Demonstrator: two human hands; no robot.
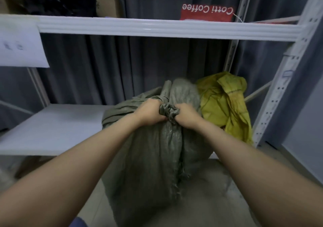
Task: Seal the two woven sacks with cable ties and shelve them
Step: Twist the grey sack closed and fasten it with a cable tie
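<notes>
A large grey-green woven sack (pixel 153 157) stands in front of me, its upper part leaning over the front edge of the white lower shelf (pixel 52 125). My left hand (pixel 150 111) and my right hand (pixel 185 115) both grip the bunched neck of this sack from either side. A yellow woven sack (pixel 223 108) lies on the same shelf at the right, just behind the grey one, its top crumpled. No cable tie shows in view.
A white metal rack has an upper shelf beam (pixel 157 29) above my hands and a perforated upright (pixel 279 90) at the right. A red "Cotti Coffee" bag (pixel 206 12) and a cardboard box (pixel 106 3) sit on the upper shelf. Grey curtain hangs behind.
</notes>
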